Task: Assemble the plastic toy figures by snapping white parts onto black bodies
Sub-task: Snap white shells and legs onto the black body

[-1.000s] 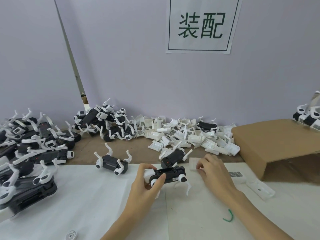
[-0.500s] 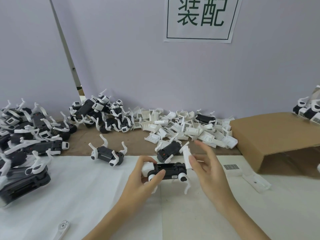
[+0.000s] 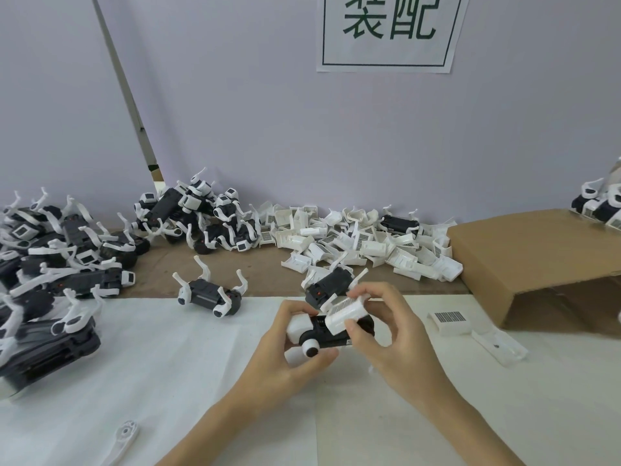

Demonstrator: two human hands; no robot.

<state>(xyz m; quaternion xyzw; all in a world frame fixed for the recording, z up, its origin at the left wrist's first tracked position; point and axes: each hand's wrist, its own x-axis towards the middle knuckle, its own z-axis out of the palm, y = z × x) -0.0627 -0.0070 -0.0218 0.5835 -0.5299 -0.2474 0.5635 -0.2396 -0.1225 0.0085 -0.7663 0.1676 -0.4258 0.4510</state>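
My left hand [image 3: 285, 358] grips a black toy body [image 3: 327, 332] with white wheel caps, just above the white sheet in the middle foreground. My right hand [image 3: 386, 334] pinches a white cover part [image 3: 346, 312] and holds it tilted against the top of that body. A pile of loose white cover parts [image 3: 363, 245] lies behind, along the wall. Two more black bodies with white legs lie close by, one [image 3: 210, 294] to the left and one [image 3: 327, 285] right behind my hands.
Heaps of black-and-white figures fill the left side [image 3: 57, 260] and the back left [image 3: 198, 213]. A cardboard box [image 3: 537, 260] lies on the right with figures [image 3: 601, 203] on it. A white cover [image 3: 450, 319], a flat white piece [image 3: 499, 344] and a loose leg [image 3: 124, 438] lie on the sheet.
My right hand picked a white cover part up from the table and brought it left onto the black body. My left hand kept its grip on the body.
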